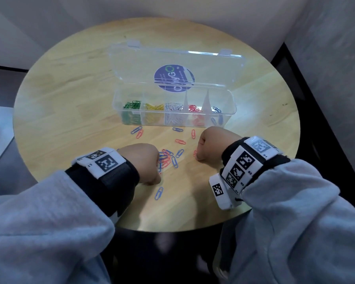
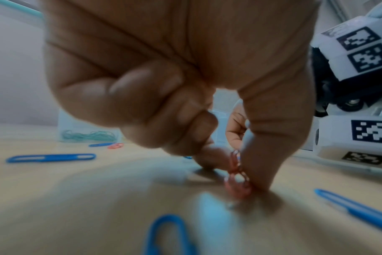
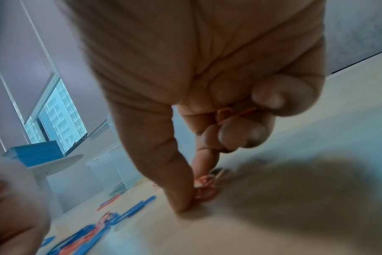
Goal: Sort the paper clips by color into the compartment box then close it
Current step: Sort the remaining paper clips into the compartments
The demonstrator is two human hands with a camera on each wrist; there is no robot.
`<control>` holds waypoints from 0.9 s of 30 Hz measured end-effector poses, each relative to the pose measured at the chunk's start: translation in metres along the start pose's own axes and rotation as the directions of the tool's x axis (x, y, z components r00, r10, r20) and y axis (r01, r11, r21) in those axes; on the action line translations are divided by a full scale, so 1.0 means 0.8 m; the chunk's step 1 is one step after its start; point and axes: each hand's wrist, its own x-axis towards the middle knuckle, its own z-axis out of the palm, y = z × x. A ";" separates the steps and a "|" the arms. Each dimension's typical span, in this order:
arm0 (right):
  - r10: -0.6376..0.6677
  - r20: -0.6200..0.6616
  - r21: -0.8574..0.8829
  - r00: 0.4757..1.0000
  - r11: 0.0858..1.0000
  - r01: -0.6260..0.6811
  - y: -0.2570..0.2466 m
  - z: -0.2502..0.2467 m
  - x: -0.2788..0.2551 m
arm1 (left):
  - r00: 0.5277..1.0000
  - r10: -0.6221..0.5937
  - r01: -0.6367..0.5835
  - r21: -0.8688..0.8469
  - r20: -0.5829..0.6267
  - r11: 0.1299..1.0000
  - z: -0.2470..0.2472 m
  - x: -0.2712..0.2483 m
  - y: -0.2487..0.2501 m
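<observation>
A clear compartment box (image 1: 232, 111) stands open on the round wooden table (image 1: 70, 99), its lid (image 1: 131, 64) tilted back. Its compartments hold green, yellow, white, red and blue clips. Loose red and blue paper clips (image 1: 168, 156) lie scattered in front of it. My left hand (image 1: 146, 165) is down on the table beside the pile, thumb and forefinger pinching a red clip (image 2: 237, 181). My right hand (image 1: 209, 144) pinches a red clip (image 3: 205, 191) against the table and keeps more red clips (image 3: 227, 113) tucked under its curled fingers.
The table's front edge (image 1: 172, 229) lies close to my arms. A single blue clip (image 1: 159, 192) lies nearest me. A white side table with a blue box (image 3: 37, 151) stands off to the left, seen in the right wrist view.
</observation>
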 end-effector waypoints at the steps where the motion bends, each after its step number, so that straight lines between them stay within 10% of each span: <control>1: -0.013 0.000 0.006 1.000 1.000 0.013 0.001 0.000 -0.001 | 1.000 0.003 -0.003 0.005 0.000 1.000 0.000 -0.001 -0.001; 9: -0.090 0.015 0.069 0.996 0.994 0.089 0.012 -0.010 -0.005 | 0.994 0.053 -0.024 -0.291 0.094 0.956 -0.029 -0.003 -0.030; 14: -0.102 -0.050 0.045 0.994 0.994 0.104 0.013 -0.004 -0.008 | 0.996 0.069 0.010 -0.878 0.049 0.478 -0.059 -0.006 -0.054; 18: -0.138 -0.004 -0.013 0.990 0.990 0.138 0.000 0.000 -0.013 | 0.997 0.083 -0.003 -0.989 0.010 0.149 -0.072 -0.010 -0.065; 27: -0.154 0.048 -0.063 0.987 0.986 0.157 -0.006 0.004 -0.016 | 0.997 0.074 -0.030 -0.999 -0.033 -0.045 -0.073 -0.009 -0.064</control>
